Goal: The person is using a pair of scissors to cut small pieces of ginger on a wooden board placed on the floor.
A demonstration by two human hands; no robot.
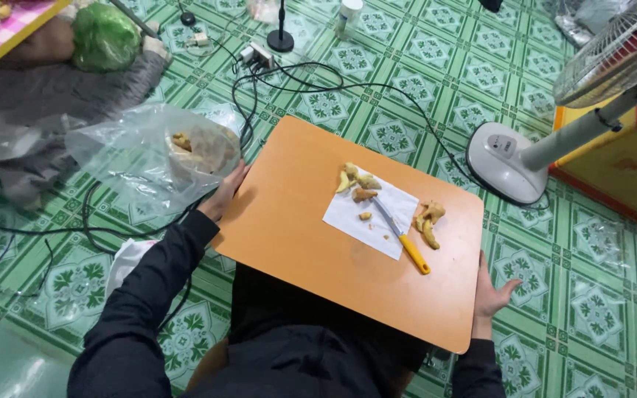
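Note:
An orange board [311, 243] rests over my lap. My left hand [226, 193] grips its left edge, and my right hand [492, 295] holds its right edge with fingers partly spread. On the board lies a white sheet of paper [355, 217] with pieces of ginger [355, 180] at its top. A knife with a yellow handle [411, 252] lies across the paper's right side. More ginger [429, 220] sits on the bare board to the right of the paper.
A clear plastic bag [149, 151] with ginger lies on the green tiled floor left of the board. A white standing fan's base [503, 162] is at right. Black cables [289, 81] run behind the board. A green bag [105, 37] sits at back left.

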